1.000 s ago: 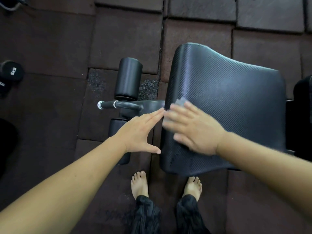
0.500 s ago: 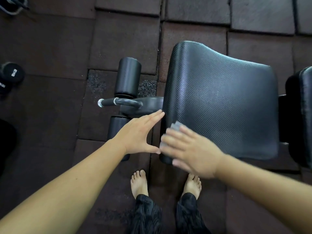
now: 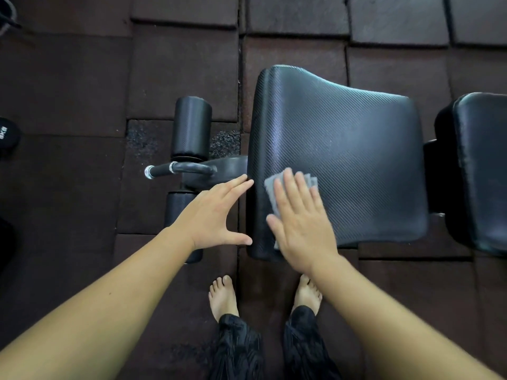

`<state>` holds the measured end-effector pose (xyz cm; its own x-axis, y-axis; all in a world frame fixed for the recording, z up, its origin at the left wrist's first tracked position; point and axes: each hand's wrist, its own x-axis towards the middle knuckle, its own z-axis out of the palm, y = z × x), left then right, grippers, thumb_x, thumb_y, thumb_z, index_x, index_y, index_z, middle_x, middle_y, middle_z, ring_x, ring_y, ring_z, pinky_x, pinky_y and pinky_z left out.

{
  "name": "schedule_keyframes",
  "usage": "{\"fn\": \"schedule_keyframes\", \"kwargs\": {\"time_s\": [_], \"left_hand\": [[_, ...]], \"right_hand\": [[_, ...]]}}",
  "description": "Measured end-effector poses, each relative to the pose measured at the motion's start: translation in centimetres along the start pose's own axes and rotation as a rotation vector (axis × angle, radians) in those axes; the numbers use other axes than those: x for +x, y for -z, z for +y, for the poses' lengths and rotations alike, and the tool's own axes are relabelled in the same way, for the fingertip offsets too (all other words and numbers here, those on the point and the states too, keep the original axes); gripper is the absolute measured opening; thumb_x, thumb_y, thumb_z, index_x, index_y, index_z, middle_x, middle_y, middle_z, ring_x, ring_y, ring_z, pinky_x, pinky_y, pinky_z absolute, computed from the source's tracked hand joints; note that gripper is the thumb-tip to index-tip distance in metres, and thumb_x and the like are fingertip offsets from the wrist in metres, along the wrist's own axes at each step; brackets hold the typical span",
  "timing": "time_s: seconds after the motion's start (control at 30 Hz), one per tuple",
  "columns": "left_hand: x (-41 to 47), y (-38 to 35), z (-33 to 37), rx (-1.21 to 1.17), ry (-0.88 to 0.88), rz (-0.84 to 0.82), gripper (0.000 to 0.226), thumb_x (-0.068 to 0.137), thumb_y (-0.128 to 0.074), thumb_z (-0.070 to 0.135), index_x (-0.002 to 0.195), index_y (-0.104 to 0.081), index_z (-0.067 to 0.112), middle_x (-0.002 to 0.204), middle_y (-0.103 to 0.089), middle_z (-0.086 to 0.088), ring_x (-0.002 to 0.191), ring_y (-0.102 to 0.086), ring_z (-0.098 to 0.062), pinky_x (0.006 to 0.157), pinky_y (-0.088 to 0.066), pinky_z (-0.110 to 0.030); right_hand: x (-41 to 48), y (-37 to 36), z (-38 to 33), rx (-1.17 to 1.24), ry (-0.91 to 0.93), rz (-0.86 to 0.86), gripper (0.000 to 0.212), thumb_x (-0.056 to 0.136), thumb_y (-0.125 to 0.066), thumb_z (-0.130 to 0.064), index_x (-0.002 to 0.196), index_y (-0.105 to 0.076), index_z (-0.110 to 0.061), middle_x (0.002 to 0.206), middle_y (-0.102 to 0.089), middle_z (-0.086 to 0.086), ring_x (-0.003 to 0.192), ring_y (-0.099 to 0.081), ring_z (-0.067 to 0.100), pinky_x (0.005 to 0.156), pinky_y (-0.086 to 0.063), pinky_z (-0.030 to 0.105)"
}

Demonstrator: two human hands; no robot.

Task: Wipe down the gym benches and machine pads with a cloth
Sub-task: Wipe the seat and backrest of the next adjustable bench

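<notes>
Shifted inward from the near corner, our flat right hand (image 3: 299,223) presses the cloth (image 3: 271,187) onto the seat pad (image 3: 356,146) for wiping; our spread left hand (image 3: 214,215) steadies its edge.

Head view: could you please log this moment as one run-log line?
step: wipe seat pad | right hand: flat on grey cloth, pad's near-left corner | left hand: open, at pad's left edge

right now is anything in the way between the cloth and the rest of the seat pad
Nothing visible. The right hand presses the grey cloth flat on the near left corner of the seat pad, and the surface beyond it is bare. The left hand sits at the pad's left edge, outside that path.
</notes>
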<state>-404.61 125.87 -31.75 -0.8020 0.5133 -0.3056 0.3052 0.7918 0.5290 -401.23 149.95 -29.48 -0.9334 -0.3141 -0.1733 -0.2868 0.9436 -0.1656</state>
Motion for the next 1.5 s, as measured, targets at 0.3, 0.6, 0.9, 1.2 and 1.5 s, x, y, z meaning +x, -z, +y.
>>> {"fn": "schedule_keyframes", "kwargs": {"time_s": [0.3,0.6,0.9,1.2,1.5], "left_hand": [[0.1,0.7,0.8,0.02,0.028,-0.046,0.132,0.066,-0.074,0.082,0.166,-0.001,0.036,0.173,-0.01,0.014,0.154,-0.024,-0.013,0.122,-0.033,-0.045],[0.3,1.0,0.9,0.028,0.043,-0.067,0.132,0.064,-0.071,0.087,0.165,-0.002,0.037,0.172,-0.009,0.015,0.155,-0.022,-0.012,0.121,-0.033,-0.046],[0.4,0.8,0.5,0.002,0.027,-0.054,0.131,0.063,-0.067,0.089,0.166,-0.005,0.036,0.172,-0.012,0.014,0.154,-0.026,-0.013,0.12,-0.036,-0.046],[0.7,1.0,0.5,0.01,0.058,-0.072,0.137,0.061,-0.069,0.089,0.166,0.0,0.033,0.172,-0.015,0.012,0.155,-0.023,-0.013,0.123,-0.033,-0.045],[1.0,1.3,0.5,0.008,0.053,-0.065,0.136,0.061,-0.068,0.09,0.166,0.0,0.036,0.172,-0.011,0.016,0.155,-0.022,-0.011,0.123,-0.033,-0.044]], "right_hand": [[-1.1,0.6,8.8,0.057,-0.503,0.087,0.074,0.103,-0.023,-0.047,0.16,-0.024,0.0,0.168,-0.016,0.022,0.156,-0.015,0.039,0.124,-0.018,0.058],[-0.6,-0.8,3.1,0.03,-0.091,0.063,0.071,0.105,-0.026,-0.047,0.163,-0.017,-0.007,0.171,-0.009,0.013,0.159,-0.005,0.029,0.127,-0.012,0.051],[-1.4,-1.0,-1.5,0.083,-0.368,0.12,0.076,0.102,-0.029,-0.049,0.162,-0.02,-0.003,0.17,-0.009,0.02,0.158,-0.005,0.035,0.127,-0.011,0.055],[-1.8,-1.1,1.9,0.004,-0.157,0.097,0.068,0.105,-0.031,-0.04,0.16,-0.025,-0.002,0.168,-0.018,0.022,0.156,-0.019,0.037,0.125,-0.019,0.053],[1.1,0.2,5.3,0.05,-0.448,0.139,0.075,0.103,-0.026,-0.047,0.161,-0.017,0.0,0.169,-0.011,0.023,0.157,-0.011,0.039,0.127,-0.011,0.053]]}}
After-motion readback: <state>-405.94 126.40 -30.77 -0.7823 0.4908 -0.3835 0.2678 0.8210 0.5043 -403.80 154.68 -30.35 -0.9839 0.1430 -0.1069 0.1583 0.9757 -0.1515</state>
